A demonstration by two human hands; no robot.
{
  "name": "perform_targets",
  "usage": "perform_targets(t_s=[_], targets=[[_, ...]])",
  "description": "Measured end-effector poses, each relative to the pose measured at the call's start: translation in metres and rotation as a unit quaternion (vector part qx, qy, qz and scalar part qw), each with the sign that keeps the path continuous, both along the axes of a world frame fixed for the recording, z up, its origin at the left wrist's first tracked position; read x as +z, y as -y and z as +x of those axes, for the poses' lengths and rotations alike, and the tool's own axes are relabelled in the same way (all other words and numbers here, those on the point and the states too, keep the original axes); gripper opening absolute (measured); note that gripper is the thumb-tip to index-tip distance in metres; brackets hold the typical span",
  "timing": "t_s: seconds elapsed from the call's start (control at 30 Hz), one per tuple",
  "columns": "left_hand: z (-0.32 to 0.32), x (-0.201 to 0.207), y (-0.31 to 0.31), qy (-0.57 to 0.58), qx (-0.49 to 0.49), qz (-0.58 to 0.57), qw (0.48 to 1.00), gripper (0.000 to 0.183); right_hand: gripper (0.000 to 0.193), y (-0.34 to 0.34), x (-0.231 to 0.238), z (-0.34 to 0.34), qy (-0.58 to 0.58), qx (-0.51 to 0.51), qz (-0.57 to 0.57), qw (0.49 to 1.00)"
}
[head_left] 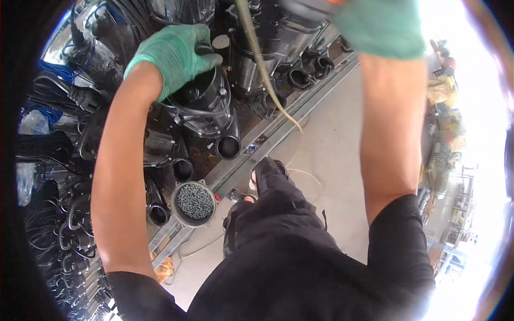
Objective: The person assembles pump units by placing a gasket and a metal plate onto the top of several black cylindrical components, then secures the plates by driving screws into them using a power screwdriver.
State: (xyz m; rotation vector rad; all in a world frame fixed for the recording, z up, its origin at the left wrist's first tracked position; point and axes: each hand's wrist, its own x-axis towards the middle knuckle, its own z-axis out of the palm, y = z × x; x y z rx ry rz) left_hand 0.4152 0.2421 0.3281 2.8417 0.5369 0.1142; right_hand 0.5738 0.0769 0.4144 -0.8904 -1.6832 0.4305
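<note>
My left hand (176, 59), in a green knitted glove, rests on top of a black round housing (199, 104). Its thumb and fingers curl around the upper part, which they partly hide. The housing has a ribbed rim with screw points and a round pipe opening (228, 146) at its lower side. At the top right, my right hand (381, 27), gloved in the same green, is smeared by motion. It is closed on a grey tool (310, 7) with a bit of orange, cut off by the picture's upper edge; its exact kind cannot be made out.
A round bowl of grey screws (195, 203) stands by the bench's metal edge (278, 127). More black housings (251, 69) line the bench, with bundles of black cable (48, 150) at left. A pale hose (261, 64) hangs across the bench edge towards the floor (332, 144).
</note>
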Motion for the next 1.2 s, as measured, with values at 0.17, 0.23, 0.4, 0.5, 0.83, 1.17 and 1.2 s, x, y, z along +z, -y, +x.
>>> perform_targets(t_s=[0.17,0.23,0.4,0.5,0.83,1.17,1.2], targets=[[-0.009,-0.011,-0.001,0.061,-0.021,0.048,0.997,0.043,0.027,0.107,0.007,0.002,-0.065,-0.030,-0.144,0.987],[-0.009,-0.007,0.003,0.034,-0.016,0.028,0.999,0.044,0.028,0.135,0.005,0.000,-0.069,-0.073,-0.166,0.981],[-0.017,-0.005,0.001,0.076,-0.007,0.016,0.997,0.066,0.029,0.171,0.021,-0.011,-0.072,-0.135,-0.171,0.973],[-0.011,0.020,0.013,0.032,-0.026,-0.088,0.995,0.081,0.030,0.188,0.030,-0.001,-0.067,-0.165,-0.159,0.971],[-0.090,-0.031,0.097,0.366,-0.130,-0.725,0.569,0.083,0.033,0.206,-0.001,0.113,0.043,-0.056,-0.166,0.984],[-0.130,-0.152,0.303,0.090,0.483,-0.359,0.794,0.012,0.031,0.206,-0.091,0.273,-0.066,0.134,-0.452,0.880],[-0.148,-0.174,0.311,0.065,0.510,-0.303,0.802,0.011,0.040,0.213,-0.102,0.286,-0.099,0.127,-0.506,0.847]])
